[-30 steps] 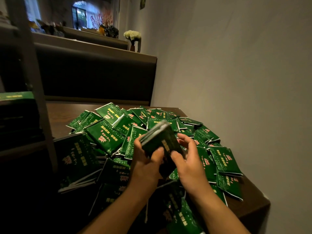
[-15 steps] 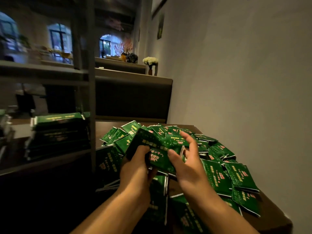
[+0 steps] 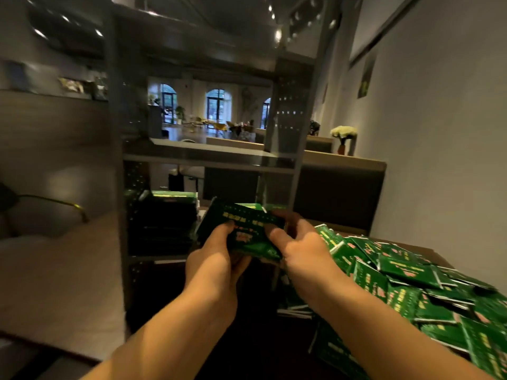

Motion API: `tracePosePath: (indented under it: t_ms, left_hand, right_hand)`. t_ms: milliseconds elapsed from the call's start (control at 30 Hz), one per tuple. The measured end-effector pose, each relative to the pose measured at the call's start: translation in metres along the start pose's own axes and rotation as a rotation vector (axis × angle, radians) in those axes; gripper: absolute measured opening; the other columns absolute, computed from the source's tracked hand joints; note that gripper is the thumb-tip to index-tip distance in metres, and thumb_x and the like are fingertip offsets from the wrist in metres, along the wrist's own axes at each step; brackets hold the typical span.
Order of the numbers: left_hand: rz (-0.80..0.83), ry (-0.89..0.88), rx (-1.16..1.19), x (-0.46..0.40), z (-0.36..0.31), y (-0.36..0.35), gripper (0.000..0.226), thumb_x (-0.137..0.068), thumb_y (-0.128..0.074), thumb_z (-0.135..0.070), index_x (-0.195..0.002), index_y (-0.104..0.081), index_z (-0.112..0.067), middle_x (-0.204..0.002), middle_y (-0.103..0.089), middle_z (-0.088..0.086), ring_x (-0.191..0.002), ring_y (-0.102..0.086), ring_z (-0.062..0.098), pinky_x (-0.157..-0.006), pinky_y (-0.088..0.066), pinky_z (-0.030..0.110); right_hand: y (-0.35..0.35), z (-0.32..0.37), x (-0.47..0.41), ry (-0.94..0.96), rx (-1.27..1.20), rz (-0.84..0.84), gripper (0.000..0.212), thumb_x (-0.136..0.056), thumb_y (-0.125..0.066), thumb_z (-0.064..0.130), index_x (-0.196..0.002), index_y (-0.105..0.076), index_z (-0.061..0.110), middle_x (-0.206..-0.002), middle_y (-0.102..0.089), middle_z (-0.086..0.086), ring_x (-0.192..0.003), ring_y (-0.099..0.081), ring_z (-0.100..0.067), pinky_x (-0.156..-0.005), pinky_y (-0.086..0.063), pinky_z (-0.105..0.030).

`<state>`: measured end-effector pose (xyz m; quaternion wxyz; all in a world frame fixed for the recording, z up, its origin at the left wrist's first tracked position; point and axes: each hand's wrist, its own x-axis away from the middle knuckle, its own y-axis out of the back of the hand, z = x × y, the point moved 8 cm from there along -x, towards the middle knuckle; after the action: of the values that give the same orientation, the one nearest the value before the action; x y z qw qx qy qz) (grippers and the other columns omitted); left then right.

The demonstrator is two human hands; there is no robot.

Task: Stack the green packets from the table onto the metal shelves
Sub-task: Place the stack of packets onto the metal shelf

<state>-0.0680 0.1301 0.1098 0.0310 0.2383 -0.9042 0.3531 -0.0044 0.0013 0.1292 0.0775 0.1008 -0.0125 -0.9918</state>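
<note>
Head view, read from left to right. At far left, a brown counter top [image 3: 63,272] runs along a dim padded wall. Next stands the metal shelf unit [image 3: 208,157], its grey perforated posts rising out of frame and its upper shelf bare where it shows. On the lower shelf sits a stack of green packets [image 3: 164,220], squared up against the left post, its top packet lit and its sides in shadow.

At centre, the left hand [image 3: 216,259] and the right hand [image 3: 301,248] together hold a bundle of green packets [image 3: 244,229] just in front of the lower shelf opening, beside the stack and apart from it. The left hand grips the bundle's near left edge, thumb on top and fingers curled beneath. The right hand grips its right edge, thumb pressed on the printed face, the other fingers wrapped round the far side. The bundle lies roughly flat, tilted slightly down toward the viewer.

At right, a loose heap of green packets [image 3: 411,283] covers the table [image 3: 428,250], overlapping at many angles, against a pale wall [image 3: 439,133]. Behind, a vase of white flowers [image 3: 343,135] stands on a ledge.
</note>
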Motion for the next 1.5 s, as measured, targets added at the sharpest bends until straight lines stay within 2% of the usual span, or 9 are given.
tracePosePath:
  t_ms: [100, 167, 400, 533, 833, 1133, 1200, 1400, 1500]
  left_hand:
    - [-0.043, -0.104, 0.001, -0.013, -0.026, 0.023, 0.017, -0.095, -0.051, -0.034, -0.104, -0.059, -0.023, -0.099, -0.063, 0.002, -0.092, -0.06, 0.019, -0.071, -0.049, 0.032]
    - [-0.092, -0.139, -0.034, -0.016, -0.037, 0.038, 0.018, -0.097, -0.045, -0.036, -0.095, -0.058, -0.023, -0.087, -0.057, -0.002, -0.075, -0.054, 0.014, -0.066, -0.046, 0.031]
    - [-0.117, -0.212, -0.186, -0.023, -0.059, 0.067, 0.017, -0.096, -0.039, -0.007, -0.092, -0.053, -0.017, -0.083, -0.055, 0.003, -0.061, -0.044, 0.016, -0.057, -0.034, 0.028]
    - [-0.101, -0.271, -0.237, -0.025, -0.07, 0.072, 0.023, -0.095, -0.043, -0.002, -0.103, -0.052, -0.022, -0.087, -0.058, 0.001, -0.062, -0.048, 0.016, -0.055, -0.037, 0.027]
    - [-0.075, -0.231, -0.299, -0.044, -0.069, 0.079, 0.022, -0.093, -0.048, -0.006, -0.106, -0.055, -0.022, -0.089, -0.058, 0.003, -0.065, -0.049, 0.015, -0.059, -0.038, 0.029]
    - [-0.079, -0.268, -0.318, -0.055, -0.069, 0.078, 0.023, -0.094, -0.048, -0.007, -0.11, -0.056, -0.02, -0.096, -0.059, 0.003, -0.069, -0.05, 0.014, -0.059, -0.039, 0.026]
    - [-0.072, -0.319, -0.343, -0.057, -0.072, 0.072, 0.022, -0.093, -0.05, -0.007, -0.111, -0.056, -0.02, -0.098, -0.058, 0.004, -0.074, -0.052, 0.014, -0.06, -0.039, 0.025]
    - [-0.033, -0.554, -0.491, -0.056, -0.074, 0.053, 0.019, -0.093, -0.052, -0.009, -0.11, -0.056, -0.017, -0.095, -0.06, 0.004, -0.075, -0.054, 0.012, -0.061, -0.041, 0.022]
    - [0.028, -0.667, -0.591, -0.045, -0.062, 0.038, 0.017, -0.094, -0.051, -0.011, -0.109, -0.055, -0.019, -0.094, -0.059, 0.0, -0.075, -0.056, 0.008, -0.063, -0.041, 0.02]
  right_hand:
    - [-0.039, -0.006, -0.034, -0.131, -0.094, 0.042, 0.029, -0.093, -0.061, 0.016, -0.12, -0.061, 0.026, -0.12, -0.061, -0.009, -0.104, -0.063, -0.027, -0.083, -0.058, -0.042]
    - [-0.059, 0.0, -0.056, -0.152, -0.128, 0.075, 0.029, -0.095, -0.057, 0.012, -0.123, -0.057, 0.021, -0.12, -0.061, -0.006, -0.105, -0.062, -0.024, -0.077, -0.058, -0.034]
    - [-0.126, 0.018, -0.13, -0.175, 0.136, 0.139, 0.012, -0.097, -0.055, 0.021, -0.085, -0.055, 0.024, -0.104, -0.063, -0.007, -0.089, -0.058, -0.018, -0.082, -0.051, -0.032]
    - [-0.157, 0.014, -0.15, -0.22, 0.173, 0.205, 0.021, -0.1, -0.048, 0.018, -0.079, -0.048, 0.018, -0.076, -0.05, -0.001, -0.067, -0.046, -0.01, -0.056, -0.039, -0.02]
    - [-0.191, -0.002, -0.174, -0.206, 0.516, 0.286, 0.009, -0.095, -0.054, 0.019, -0.093, -0.055, 0.01, -0.082, -0.05, -0.008, -0.071, -0.049, -0.015, -0.059, -0.039, -0.023]
    - [-0.181, 0.014, -0.177, -0.015, 0.63, 0.242, 0.026, -0.096, -0.048, 0.023, -0.071, -0.048, 0.015, -0.073, -0.047, -0.004, -0.066, -0.047, -0.015, -0.059, -0.041, -0.024]
    - [-0.174, 0.023, -0.164, 0.07, 0.681, 0.223, 0.028, -0.098, -0.045, 0.023, -0.071, -0.049, 0.017, -0.075, -0.05, -0.003, -0.077, -0.054, -0.019, -0.073, -0.047, -0.029]
    - [-0.145, 0.038, -0.093, 0.285, 0.725, 0.332, 0.027, -0.101, -0.043, 0.018, -0.119, -0.062, 0.008, -0.115, -0.061, -0.011, -0.098, -0.057, -0.021, -0.079, -0.044, -0.027]
    - [-0.109, 0.03, -0.054, 0.295, 0.681, 0.327, 0.025, -0.103, -0.042, 0.02, -0.119, -0.061, 0.02, -0.119, -0.058, 0.003, -0.104, -0.053, -0.011, -0.076, -0.04, -0.017]
